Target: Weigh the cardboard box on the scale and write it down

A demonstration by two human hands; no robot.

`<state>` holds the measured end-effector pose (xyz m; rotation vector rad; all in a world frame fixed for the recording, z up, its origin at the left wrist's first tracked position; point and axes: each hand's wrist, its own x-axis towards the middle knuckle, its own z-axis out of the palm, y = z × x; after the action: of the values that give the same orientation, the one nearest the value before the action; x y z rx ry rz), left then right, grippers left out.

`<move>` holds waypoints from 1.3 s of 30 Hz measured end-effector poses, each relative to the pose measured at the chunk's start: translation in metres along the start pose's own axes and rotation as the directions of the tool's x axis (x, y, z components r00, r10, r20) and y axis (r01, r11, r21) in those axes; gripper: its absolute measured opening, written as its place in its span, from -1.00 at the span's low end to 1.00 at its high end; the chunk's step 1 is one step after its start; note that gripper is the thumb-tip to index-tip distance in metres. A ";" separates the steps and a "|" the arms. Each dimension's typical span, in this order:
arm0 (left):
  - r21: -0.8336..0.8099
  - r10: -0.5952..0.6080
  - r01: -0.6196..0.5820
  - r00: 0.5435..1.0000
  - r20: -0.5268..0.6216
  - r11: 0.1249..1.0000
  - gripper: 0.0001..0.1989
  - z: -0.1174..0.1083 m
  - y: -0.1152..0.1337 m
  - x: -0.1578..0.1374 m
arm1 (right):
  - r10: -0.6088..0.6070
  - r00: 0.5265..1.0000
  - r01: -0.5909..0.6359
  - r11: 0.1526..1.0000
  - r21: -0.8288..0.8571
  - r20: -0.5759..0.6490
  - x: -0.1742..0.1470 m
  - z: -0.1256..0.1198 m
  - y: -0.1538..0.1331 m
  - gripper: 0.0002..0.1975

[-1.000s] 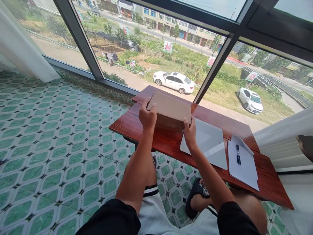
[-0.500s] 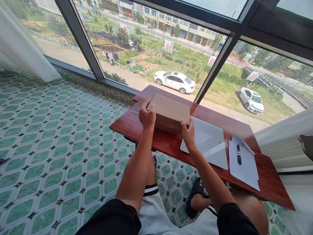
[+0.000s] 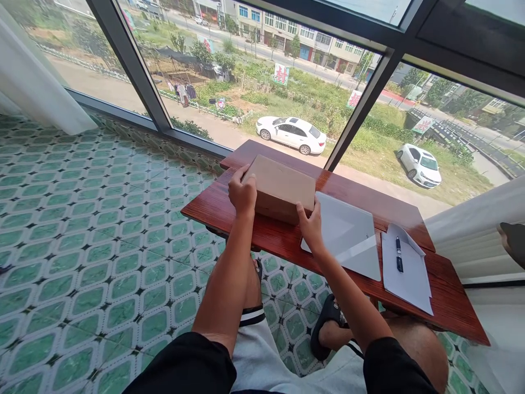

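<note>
A closed brown cardboard box (image 3: 281, 186) lies on the left part of a red-brown wooden table (image 3: 287, 241). My left hand (image 3: 243, 195) grips its near left corner, thumb on top. My right hand (image 3: 310, 226) holds the near right corner, fingers against the side. Just right of the box lies a flat white sheet or pad (image 3: 346, 232), touching my right hand's side.
Further right, white papers (image 3: 410, 273) lie with a dark pen (image 3: 397, 254) on top. Large windows (image 3: 262, 71) stand right behind the table. A green patterned tile floor (image 3: 102, 246) spreads to the left. A white curtain (image 3: 479, 235) hangs at right.
The box has settled a little nearer and lower on the table. My right hand slid from the box's top edge down to its near right corner.
</note>
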<state>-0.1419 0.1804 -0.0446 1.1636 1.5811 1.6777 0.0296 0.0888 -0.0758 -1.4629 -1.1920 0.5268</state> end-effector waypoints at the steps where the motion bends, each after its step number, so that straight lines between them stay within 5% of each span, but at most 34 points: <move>1: -0.001 0.000 0.000 1.000 0.004 1.000 -0.56 0.000 -0.001 0.001 | -0.001 1.000 0.001 1.000 -0.002 0.001 -0.001 0.000 0.000 -0.23; 32: 0.045 -0.062 0.060 0.997 0.045 0.997 -0.50 -0.010 -0.026 0.020 | -0.024 0.997 0.027 0.999 -0.038 0.067 -0.005 0.011 -0.002 -0.19; 39: 0.173 0.018 -0.021 1.000 0.018 0.985 -0.43 -0.014 -0.008 0.011 | -0.026 0.994 0.027 1.000 -0.011 0.103 -0.004 0.011 0.002 -0.12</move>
<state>-0.1602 0.1838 -0.0493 1.2786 1.7384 1.5631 0.0198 0.0906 -0.0816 -1.4430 -1.2961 0.5837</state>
